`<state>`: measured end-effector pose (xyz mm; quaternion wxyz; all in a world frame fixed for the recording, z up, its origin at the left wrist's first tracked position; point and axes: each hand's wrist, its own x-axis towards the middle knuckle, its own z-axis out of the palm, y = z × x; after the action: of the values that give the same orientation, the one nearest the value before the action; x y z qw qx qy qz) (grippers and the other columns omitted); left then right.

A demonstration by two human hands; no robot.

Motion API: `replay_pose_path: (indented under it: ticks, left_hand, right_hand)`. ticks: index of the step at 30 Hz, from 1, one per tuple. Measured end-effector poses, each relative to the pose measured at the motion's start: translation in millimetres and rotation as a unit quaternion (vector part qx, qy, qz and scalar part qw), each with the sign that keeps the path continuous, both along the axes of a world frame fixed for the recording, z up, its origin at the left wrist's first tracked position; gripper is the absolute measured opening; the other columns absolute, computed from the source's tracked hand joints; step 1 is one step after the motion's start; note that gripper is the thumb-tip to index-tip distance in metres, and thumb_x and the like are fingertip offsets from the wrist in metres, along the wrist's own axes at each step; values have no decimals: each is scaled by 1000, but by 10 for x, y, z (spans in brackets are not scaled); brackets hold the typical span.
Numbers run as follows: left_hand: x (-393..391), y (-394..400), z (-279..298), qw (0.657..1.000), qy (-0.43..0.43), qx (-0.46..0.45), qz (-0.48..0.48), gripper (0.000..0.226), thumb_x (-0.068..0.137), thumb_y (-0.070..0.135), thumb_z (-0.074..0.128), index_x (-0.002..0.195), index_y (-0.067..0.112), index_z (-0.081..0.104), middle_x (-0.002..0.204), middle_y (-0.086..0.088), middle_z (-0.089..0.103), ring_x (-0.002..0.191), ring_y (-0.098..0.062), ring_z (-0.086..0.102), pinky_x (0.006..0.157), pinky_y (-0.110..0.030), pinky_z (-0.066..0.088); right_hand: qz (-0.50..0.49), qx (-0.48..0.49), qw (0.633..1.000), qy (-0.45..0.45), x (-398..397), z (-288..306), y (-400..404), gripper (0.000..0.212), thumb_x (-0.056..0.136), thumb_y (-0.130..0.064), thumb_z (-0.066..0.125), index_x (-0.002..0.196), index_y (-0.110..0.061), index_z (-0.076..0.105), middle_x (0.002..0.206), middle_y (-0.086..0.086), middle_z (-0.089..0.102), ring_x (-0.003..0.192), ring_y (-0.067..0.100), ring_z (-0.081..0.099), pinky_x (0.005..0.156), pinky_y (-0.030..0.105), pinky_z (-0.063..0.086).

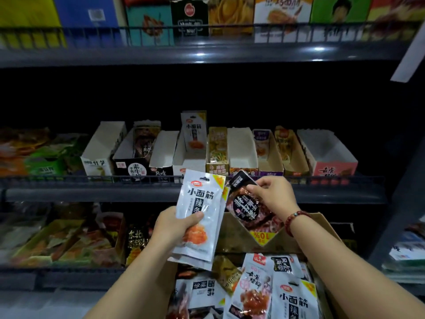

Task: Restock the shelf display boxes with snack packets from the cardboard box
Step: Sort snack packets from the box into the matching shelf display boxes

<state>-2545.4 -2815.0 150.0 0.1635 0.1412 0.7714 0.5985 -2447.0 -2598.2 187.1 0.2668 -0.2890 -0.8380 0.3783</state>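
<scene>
The left hand [171, 229] grips a small stack of white snack packets [199, 210], thumb pressed across the front one, holding them upright in front of the middle shelf [92, 192]; the right hand [274, 195], with a red bead bracelet [293, 221] at the wrist, pinches the top of a dark packet [245, 204] between fingertips, just beside the white ones and above the cardboard box [287, 240]; the box sits low in view, its inside heaped with more loose packets [253, 291], white and dark mixed; on the middle shelf stands a row of display boxes [190, 157] behind a wire rail; 1 white box directly above the left hand holds an upright white packet [193, 130] of the same print; several neighbouring boxes show bare white insides; the shelves above and below carry other snack goods, dim and blurred.
</scene>
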Motion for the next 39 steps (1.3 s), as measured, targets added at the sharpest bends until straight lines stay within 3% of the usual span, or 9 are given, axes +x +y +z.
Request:
replay_pose_path:
  ticks: [3,8,16,19,23,25,29,32,39]
  left_hand:
    - [-223,1,62,997,38,9,64,18,79,23,79,93,14,70,87,-4,75,77,-20,71,73,-37,58]
    - [-428,4,217,993,103,-17,47,18,79,24,79,94,19,68,86,4,72,80,-16,70,69,-32,56]
    - [-567,97,295,999,4,47,-28,27,72,15,83,94,15,68,85,-3,76,72,-19,74,63,-33,58]
    - [-653,107,268,996,-15,84,7,27,72,11,83,96,12,68,86,-6,76,75,-22,74,70,-38,60]
    - [-848,18,234,985,-34,152,72,25,76,12,80,99,12,68,88,-7,76,77,-25,74,73,-42,59]
    - [-970,-43,215,975,-36,192,110,25,76,11,80,99,11,69,90,-9,76,79,-27,73,73,-42,59]
    - [-1214,-129,189,952,-36,252,170,27,74,13,82,99,13,70,92,-6,76,83,-27,73,80,-46,58]
    - [-1355,-214,186,942,-25,271,196,24,76,14,81,97,16,69,91,-3,76,83,-24,73,80,-42,57]
    - [-1720,-553,122,933,71,215,280,30,84,27,74,107,11,62,98,-1,70,92,-22,66,81,-37,51]
  right_hand:
    - [5,42,999,-13,-74,160,88,15,82,-34,73,70,-25,69,75,-4,70,73,15,66,65,34,56]
    - [146,112,979,-81,-245,445,89,16,84,-34,70,72,-23,67,75,-7,68,71,9,63,56,19,44]
    - [187,210,953,-115,-938,487,-133,25,72,-42,78,77,-22,65,74,-11,60,78,14,59,68,32,48]
    - [180,236,951,-89,-1130,494,-227,29,72,-45,78,83,-25,60,77,-16,54,79,9,54,61,22,43]
    - [121,283,951,-40,-1392,491,-273,63,73,-55,72,125,-26,51,124,-2,49,118,19,43,96,30,35]
    - [101,184,978,-9,-1538,485,-303,80,73,-54,73,138,-23,38,138,6,40,126,24,39,105,40,37]
    - [143,-103,984,-24,-1815,543,-393,54,79,-30,75,123,-11,50,113,4,63,92,15,63,67,22,52]
    - [171,-159,972,-24,-2008,632,-448,22,82,-8,71,100,-12,59,88,2,65,70,10,59,54,18,44]
    - [164,-222,958,78,-2703,804,-604,30,79,13,62,84,-16,59,75,5,61,62,13,55,46,19,44]
